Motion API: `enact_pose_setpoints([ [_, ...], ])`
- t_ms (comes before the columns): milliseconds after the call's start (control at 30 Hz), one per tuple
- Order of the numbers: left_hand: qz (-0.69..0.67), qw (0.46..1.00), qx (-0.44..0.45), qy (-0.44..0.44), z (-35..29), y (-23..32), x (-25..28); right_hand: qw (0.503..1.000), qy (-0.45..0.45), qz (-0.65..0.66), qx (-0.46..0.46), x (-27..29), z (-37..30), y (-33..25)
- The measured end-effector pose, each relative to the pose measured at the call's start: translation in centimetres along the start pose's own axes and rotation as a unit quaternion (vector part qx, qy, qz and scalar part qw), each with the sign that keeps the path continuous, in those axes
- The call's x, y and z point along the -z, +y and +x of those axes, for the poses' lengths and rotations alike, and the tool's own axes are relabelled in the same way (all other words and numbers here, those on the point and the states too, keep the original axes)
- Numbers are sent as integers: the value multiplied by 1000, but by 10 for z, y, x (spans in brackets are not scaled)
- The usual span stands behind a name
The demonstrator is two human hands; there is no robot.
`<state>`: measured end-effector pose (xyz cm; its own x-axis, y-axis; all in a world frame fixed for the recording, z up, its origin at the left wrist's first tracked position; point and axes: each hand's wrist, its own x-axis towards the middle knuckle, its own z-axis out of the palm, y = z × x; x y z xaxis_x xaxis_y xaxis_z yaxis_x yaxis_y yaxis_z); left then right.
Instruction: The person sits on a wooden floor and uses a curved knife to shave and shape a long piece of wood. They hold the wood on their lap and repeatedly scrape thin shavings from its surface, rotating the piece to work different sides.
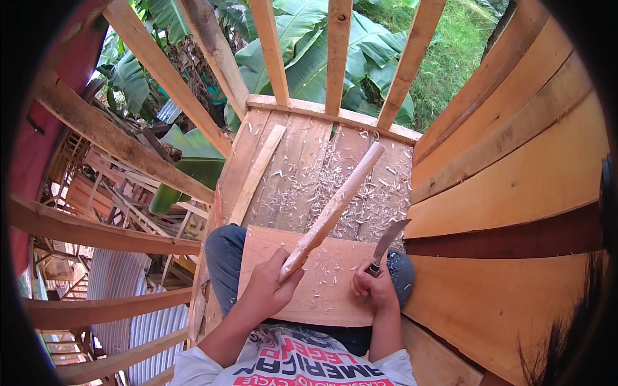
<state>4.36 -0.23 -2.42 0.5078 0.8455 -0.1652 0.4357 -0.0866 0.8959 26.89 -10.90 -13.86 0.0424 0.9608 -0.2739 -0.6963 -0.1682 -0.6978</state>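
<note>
My left hand (270, 283) is wrapped round the near end of a pale, roughly whittled wooden stick (335, 206), which slants up and away to the right. In my right hand (375, 287) is a knife (389, 239) with a curved blade and a dark handle, its tip pointing away and a little right. The blade stands apart from the stick. Across my lap lies a flat wooden board (341, 293) dotted with shavings, beneath both hands.
Curled wood shavings (347, 167) litter the plank floor (283, 167). A loose wooden strip (257, 174) lies at the left. Wooden railing slats (338, 51) stand ahead and left, with banana leaves (302, 58) beyond. A plank wall (508, 186) rises on the right.
</note>
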Motion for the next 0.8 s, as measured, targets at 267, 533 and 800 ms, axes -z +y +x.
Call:
enact_pose_setpoints([
  [267,-3,999,-39,-7,5,-5,3,997,1,78,20,-2,4,-1],
  [533,-34,998,28,-49,5,-6,11,996,-4,94,-5,0,6,-7],
  [800,-89,994,-21,-56,7,-16,6,991,-27,133,-13,3,9,-6],
])
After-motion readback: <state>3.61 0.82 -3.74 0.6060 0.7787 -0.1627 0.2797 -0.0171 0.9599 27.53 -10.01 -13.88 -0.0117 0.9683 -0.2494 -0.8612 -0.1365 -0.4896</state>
